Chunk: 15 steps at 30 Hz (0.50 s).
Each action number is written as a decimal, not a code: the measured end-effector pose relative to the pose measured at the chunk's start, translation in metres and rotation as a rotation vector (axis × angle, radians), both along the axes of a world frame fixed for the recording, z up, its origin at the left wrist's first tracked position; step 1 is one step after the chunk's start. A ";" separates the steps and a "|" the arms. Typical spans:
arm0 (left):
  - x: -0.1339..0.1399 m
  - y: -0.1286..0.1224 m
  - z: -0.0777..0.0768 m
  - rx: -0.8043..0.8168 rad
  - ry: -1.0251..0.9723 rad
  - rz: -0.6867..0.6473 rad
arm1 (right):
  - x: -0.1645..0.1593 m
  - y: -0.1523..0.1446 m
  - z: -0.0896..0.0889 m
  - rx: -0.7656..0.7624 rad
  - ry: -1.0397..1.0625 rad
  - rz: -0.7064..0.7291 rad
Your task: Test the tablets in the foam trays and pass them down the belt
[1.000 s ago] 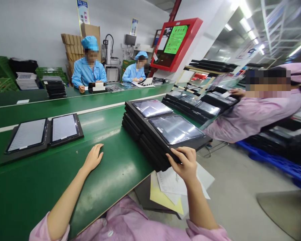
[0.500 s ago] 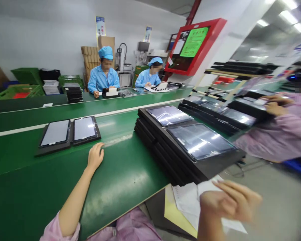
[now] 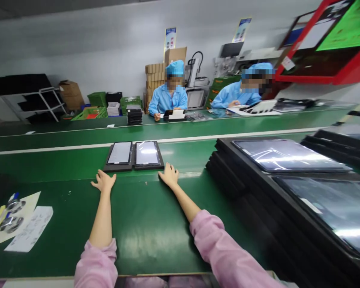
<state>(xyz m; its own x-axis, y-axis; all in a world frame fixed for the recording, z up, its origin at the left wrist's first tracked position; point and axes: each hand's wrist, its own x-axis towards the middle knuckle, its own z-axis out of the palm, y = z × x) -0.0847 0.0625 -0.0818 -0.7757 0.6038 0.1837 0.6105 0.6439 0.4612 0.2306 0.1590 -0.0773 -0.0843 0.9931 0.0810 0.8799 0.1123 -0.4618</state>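
A green work surface (image 3: 150, 228) is spanning the foreground, a pale strip running along its far part. Beyond it, two co-workers in blue caps and blue clothing are sitting before a grey wall (image 3: 108, 44).

A black tray (image 3: 118, 168) is lying flat ahead of both hands, bearing a left tablet (image 3: 119, 153) and a right tablet (image 3: 147, 153), screens up.

The left hand (image 3: 104, 182) is showing released, widely spread fingers just short of the tray's near left corner. The right hand (image 3: 169, 175) is likewise showing open, parted fingers, just beside the near right corner. Neither is grasping anything; whether any fingertip is touching the tray or the surface cannot be told.

At the right, a stack of black trays (image 3: 228, 170) is carrying two further tablets; the frame is cutting off the nearer one, and shadow is obscuring the lower layers. A red cabinet (image 3: 333, 78) is also running out of frame. At the left, writing on a white paper (image 3: 33, 230) is remaining illegible. Text on the tray's screens is too small to read.
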 end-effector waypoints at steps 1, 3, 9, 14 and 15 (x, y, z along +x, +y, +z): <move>-0.001 0.002 0.001 -0.044 -0.018 -0.031 | -0.006 0.005 0.000 0.017 0.018 0.001; -0.003 0.005 0.003 -0.073 -0.044 -0.071 | -0.012 0.010 -0.001 0.045 0.063 0.021; -0.010 -0.008 0.010 0.056 -0.021 -0.209 | 0.002 0.007 -0.009 0.144 0.244 -0.004; -0.003 -0.056 0.000 0.113 0.020 -0.289 | 0.033 -0.036 -0.028 0.291 0.702 0.026; 0.000 -0.073 -0.004 0.140 0.027 -0.324 | 0.043 -0.050 -0.031 0.306 0.743 0.028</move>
<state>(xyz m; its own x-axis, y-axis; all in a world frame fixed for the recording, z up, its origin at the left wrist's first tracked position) -0.0842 -0.0109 -0.0862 -0.5418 0.7850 0.3004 0.7859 0.3464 0.5122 0.2733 0.1087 -0.1086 0.0740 0.9160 0.3943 0.3493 0.3465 -0.8706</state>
